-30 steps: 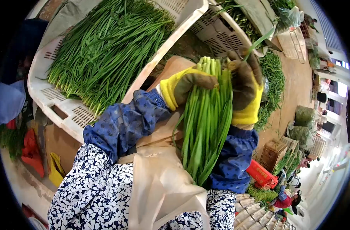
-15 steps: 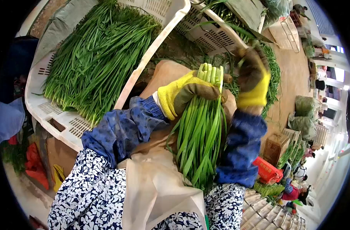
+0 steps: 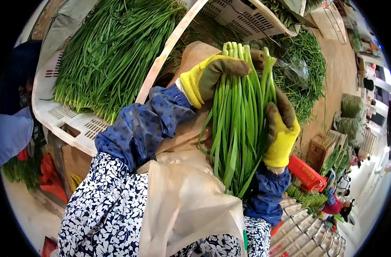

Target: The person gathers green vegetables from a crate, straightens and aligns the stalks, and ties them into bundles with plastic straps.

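Note:
My left hand (image 3: 212,77), in a yellow glove with a brown-coated palm, is closed around a bunch of garlic chives (image 3: 236,128) just below its pale cut ends. The leaves hang down toward my lap. My right hand (image 3: 282,128), gloved the same way, is at the bunch's right side, with thumb and fingers closed on a few chive stalks (image 3: 267,75). Their pale ends stand a little apart from the main bunch. Part of the right fingers is hidden behind the leaves.
A white plastic crate (image 3: 58,124) heaped with long chives (image 3: 118,55) stands at left. Another white crate (image 3: 247,21) is at the top. Loose green trimmings (image 3: 304,73) and a clear plastic bag (image 3: 296,70) lie beyond my right hand. A red package (image 3: 306,173) is at right.
My right hand has come down from above the bunch to its right side and now grips a few stalks there. My left hand keeps its hold; the view has shifted slightly.

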`<state>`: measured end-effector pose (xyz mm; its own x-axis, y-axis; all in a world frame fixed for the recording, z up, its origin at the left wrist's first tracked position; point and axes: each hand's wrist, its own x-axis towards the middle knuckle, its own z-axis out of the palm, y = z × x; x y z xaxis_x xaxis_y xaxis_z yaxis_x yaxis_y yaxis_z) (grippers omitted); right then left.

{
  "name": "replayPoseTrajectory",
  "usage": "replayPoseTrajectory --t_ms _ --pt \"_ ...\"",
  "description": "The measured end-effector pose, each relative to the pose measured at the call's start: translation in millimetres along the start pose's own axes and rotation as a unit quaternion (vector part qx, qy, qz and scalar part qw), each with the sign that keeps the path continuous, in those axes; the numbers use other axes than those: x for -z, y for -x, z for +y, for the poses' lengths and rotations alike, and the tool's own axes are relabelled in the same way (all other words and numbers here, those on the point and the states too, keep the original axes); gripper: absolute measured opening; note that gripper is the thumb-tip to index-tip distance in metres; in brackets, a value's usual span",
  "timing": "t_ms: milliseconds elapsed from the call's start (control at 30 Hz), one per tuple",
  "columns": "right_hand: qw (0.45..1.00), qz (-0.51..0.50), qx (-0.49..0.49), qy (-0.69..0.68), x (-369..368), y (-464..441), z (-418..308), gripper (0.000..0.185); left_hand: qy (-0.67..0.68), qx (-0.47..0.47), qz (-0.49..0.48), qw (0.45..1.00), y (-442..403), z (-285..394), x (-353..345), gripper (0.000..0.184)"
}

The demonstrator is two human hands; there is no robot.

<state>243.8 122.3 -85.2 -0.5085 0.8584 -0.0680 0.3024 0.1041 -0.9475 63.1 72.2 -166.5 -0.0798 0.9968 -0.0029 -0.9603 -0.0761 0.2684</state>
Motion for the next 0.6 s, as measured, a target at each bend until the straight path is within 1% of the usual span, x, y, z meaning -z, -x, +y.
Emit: replayPoseTrajectory --t_ms 67,100,133,200,233,267,333,367,400,467,500,533,600 --pt "1.0 0.01 0.003 -0.007 -0.9 12.8 5.7 0.038 -0.018 0.02 -0.015 1.0 2.6 4.2 -11.7 0.046" --pt "0.999 0.019 -0.028 -0.038 -7.7 18.8 2.4 0.037 -0.034 0.024 -0.001 0.999 1.7 4.2 -11.2 0.047" --pt "0.999 0.018 0.028 -0.022 -17.7 22.8 -0.5 0.034 -0.036 0.025 -0.003 0.999 2.2 4.5 -12.5 0.047" --pt "0.994 0.012 0.058 0.087 -14.6 19.3 15.1 0.032 -0.087 0.074 -0.027 0.993 3.2 7.7 -20.1 0.05" --pt "0.997 0.024 0.034 0.065 -14.9 19.4 19.0 0.029 -0.144 0.074 -0.034 0.986 2.3 11.0 -22.2 0.054" --pt "0.997 0.03 0.037 0.062 -14.4 19.2 19.7 0.029 -0.15 0.076 -0.039 0.985 0.5 10.5 -26.8 0.054" --pt "0.994 0.01 0.056 0.093 -14.3 19.0 16.7 0.026 -0.136 0.024 -0.014 0.99 1.3 6.1 -39.8 0.059" --pt "0.994 0.018 0.06 0.09 -12.9 17.3 15.0 0.026 -0.128 0.05 -0.023 0.99 5.2 10.5 -46.4 0.064" --pt "0.995 -0.01 0.044 0.084 -9.4 14.4 13.1 0.027 -0.132 0.056 -0.034 0.989 4.0 13.3 -44.7 0.064" --pt "0.995 -0.043 0.007 0.09 13.9 10.8 5.7 0.028 -0.165 0.035 -0.068 0.983 -6.3 7.3 -41.2 0.079" --pt "0.985 -0.052 0.036 0.161 26.0 -0.3 -5.0 0.021 -0.198 0.033 -0.057 0.978 -7.1 10.1 -44.4 0.079" --pt "0.998 0.029 0.022 0.047 24.8 -0.9 -16.9 0.021 -0.169 0.035 -0.056 0.983 -7.7 5.5 -45.2 0.08" --pt "0.965 0.129 0.195 0.12 26.7 -13.1 -22.3 0.024 -0.187 0.055 -0.047 0.98 -4.4 9.4 -51.4 0.081"
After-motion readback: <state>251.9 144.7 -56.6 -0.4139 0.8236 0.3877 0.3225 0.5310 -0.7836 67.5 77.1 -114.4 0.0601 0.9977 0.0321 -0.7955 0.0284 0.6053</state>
